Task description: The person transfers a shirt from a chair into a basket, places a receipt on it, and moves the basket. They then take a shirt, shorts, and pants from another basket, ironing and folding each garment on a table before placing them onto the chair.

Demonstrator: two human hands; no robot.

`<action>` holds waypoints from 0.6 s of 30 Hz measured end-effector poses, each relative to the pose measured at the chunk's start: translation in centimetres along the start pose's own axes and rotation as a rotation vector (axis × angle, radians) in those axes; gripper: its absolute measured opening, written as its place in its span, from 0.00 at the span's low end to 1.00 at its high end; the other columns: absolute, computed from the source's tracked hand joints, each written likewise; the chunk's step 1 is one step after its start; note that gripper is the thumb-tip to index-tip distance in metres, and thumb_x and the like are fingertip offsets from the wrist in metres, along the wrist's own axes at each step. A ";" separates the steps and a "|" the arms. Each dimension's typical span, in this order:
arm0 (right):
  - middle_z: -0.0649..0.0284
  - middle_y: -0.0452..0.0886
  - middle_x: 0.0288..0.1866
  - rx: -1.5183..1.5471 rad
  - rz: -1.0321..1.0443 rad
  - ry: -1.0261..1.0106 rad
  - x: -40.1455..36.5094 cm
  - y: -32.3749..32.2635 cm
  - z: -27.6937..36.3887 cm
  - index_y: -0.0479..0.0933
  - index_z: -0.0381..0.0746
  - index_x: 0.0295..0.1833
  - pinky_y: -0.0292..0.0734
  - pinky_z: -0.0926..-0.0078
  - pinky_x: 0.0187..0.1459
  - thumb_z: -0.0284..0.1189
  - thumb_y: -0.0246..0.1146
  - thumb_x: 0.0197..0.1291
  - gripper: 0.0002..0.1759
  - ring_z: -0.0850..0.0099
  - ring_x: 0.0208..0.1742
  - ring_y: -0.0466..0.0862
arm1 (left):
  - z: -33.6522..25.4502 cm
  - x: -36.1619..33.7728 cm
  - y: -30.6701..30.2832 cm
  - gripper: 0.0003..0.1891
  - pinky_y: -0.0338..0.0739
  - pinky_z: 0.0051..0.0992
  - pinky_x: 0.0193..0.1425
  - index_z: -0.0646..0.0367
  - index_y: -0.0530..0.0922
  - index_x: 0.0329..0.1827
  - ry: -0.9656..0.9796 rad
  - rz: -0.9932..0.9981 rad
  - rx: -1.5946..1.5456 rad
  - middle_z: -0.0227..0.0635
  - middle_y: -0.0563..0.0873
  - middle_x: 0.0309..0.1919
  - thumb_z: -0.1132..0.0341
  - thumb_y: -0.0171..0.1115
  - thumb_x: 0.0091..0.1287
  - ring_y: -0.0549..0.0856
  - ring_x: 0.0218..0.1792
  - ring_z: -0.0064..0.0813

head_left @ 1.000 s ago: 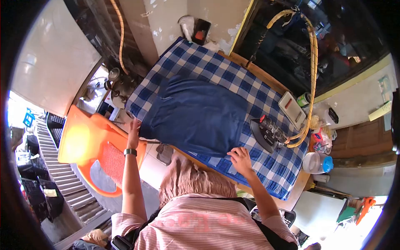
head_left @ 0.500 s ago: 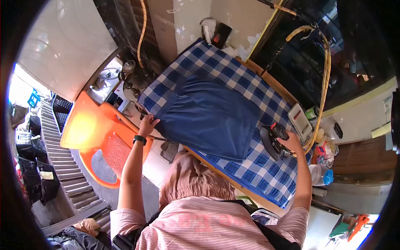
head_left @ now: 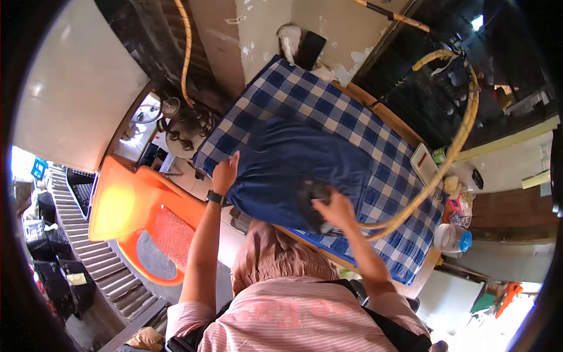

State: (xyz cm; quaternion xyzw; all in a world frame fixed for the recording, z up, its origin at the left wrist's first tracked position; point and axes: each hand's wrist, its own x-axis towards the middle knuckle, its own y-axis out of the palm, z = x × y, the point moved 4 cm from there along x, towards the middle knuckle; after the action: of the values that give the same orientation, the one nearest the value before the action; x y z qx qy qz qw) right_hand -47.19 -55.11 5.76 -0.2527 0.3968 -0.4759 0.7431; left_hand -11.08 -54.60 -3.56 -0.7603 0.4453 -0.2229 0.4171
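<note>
A dark blue garment point(head_left: 270, 170) with a gathered edge lies on a blue and white checked cloth point(head_left: 328, 100). My right hand point(head_left: 337, 210) is closed round the handle of a black iron point(head_left: 312, 202), which is over the garment's lower right part; both are blurred. A yellowish hose runs from the iron to the right. At the garment's left, gathered edge is my left hand point(head_left: 226, 175), with a black watch on its wrist. Its fingers touch the fabric at the edge, but whether they pinch it is unclear.
An orange chair point(head_left: 132, 193) stands to the left. The hose point(head_left: 463, 135) arcs up on the right. A white tray point(head_left: 423, 164) lies at the cloth's right edge, near a jar with a blue lid point(head_left: 453, 239). A metal device point(head_left: 185, 126) with knobs stands behind the left edge.
My right hand has moved left with the iron, from the checked cloth onto the garment. My left hand has shifted slightly along the gathered edge. The hose now stretches across the cloth.
</note>
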 end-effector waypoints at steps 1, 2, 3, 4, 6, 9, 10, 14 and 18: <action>0.43 0.84 0.38 -0.043 -0.001 -0.107 0.0 2.0 2.9 0.75 0.36 0.55 0.80 0.54 0.45 0.47 0.65 0.51 0.32 0.47 0.42 0.85 | -1.4 1.1 0.1 0.33 0.73 0.41 0.38 0.63 0.79 0.23 -0.038 0.119 -0.100 0.51 0.84 0.24 0.36 0.52 0.67 0.83 0.34 0.56; 0.43 0.84 0.37 -0.050 0.102 -0.129 -0.4 3.5 6.2 0.75 0.35 0.55 0.79 0.53 0.45 0.48 0.65 0.51 0.32 0.47 0.41 0.85 | -2.4 2.4 0.5 0.35 0.73 0.40 0.38 0.64 0.78 0.21 -0.072 0.237 -0.196 0.52 0.83 0.24 0.35 0.52 0.66 0.82 0.34 0.58; 0.43 0.84 0.36 -0.036 0.189 -0.189 -0.5 5.6 8.3 0.77 0.34 0.52 0.79 0.53 0.45 0.47 0.65 0.51 0.30 0.46 0.40 0.85 | -2.2 4.2 2.4 0.34 0.72 0.41 0.39 0.67 0.78 0.27 0.017 0.272 -0.243 0.56 0.83 0.28 0.36 0.55 0.66 0.82 0.36 0.60; 0.43 0.84 0.39 -0.108 0.318 -0.224 -0.1 7.4 10.0 0.78 0.39 0.57 0.79 0.56 0.47 0.45 0.68 0.48 0.32 0.48 0.43 0.85 | -2.8 5.4 3.3 0.34 0.72 0.41 0.39 0.67 0.78 0.27 0.037 0.288 -0.246 0.56 0.83 0.28 0.36 0.55 0.66 0.82 0.36 0.60; 0.43 0.84 0.36 -0.060 0.432 -0.387 0.5 8.8 12.4 0.78 0.36 0.57 0.79 0.56 0.46 0.45 0.68 0.48 0.33 0.48 0.41 0.85 | -5.0 7.4 3.9 0.31 0.72 0.43 0.37 0.69 0.75 0.35 0.144 0.280 -0.446 0.59 0.83 0.36 0.40 0.60 0.65 0.81 0.39 0.61; 0.43 0.84 0.35 0.002 0.377 -0.362 2.4 6.7 13.3 0.77 0.35 0.57 0.80 0.57 0.46 0.46 0.68 0.49 0.34 0.47 0.41 0.85 | -6.8 7.7 2.1 0.27 0.73 0.46 0.39 0.68 0.72 0.47 0.292 0.141 -0.473 0.61 0.82 0.40 0.47 0.59 0.68 0.81 0.42 0.62; 0.42 0.84 0.36 0.029 0.277 -0.265 3.3 4.8 12.9 0.76 0.34 0.57 0.80 0.56 0.46 0.46 0.68 0.49 0.34 0.47 0.42 0.84 | -6.9 7.4 1.7 0.26 0.74 0.46 0.40 0.67 0.71 0.50 0.342 -0.006 -0.493 0.61 0.82 0.40 0.48 0.58 0.69 0.81 0.43 0.62; 0.42 0.83 0.39 -0.013 -0.099 -0.013 8.8 0.2 8.5 0.77 0.32 0.54 0.80 0.55 0.46 0.46 0.64 0.50 0.32 0.45 0.42 0.84 | -7.2 7.3 2.1 0.21 0.76 0.48 0.40 0.63 0.70 0.53 0.371 -0.061 -0.259 0.60 0.83 0.40 0.52 0.53 0.73 0.81 0.42 0.61; 0.40 0.83 0.38 0.073 -0.259 0.244 12.3 -4.7 -2.0 0.81 0.32 0.40 0.79 0.54 0.47 0.50 0.64 0.50 0.29 0.46 0.44 0.84 | -7.3 7.1 2.5 0.18 0.79 0.42 0.34 0.60 0.71 0.51 0.463 -0.255 -0.052 0.46 0.82 0.43 0.52 0.53 0.73 0.83 0.39 0.54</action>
State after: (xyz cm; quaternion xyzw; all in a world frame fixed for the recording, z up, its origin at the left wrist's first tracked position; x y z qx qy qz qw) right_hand -48.41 -68.25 3.88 -0.2150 0.4307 -0.6089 0.6305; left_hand -13.92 -64.57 -1.84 -0.7496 0.4351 -0.4299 0.2529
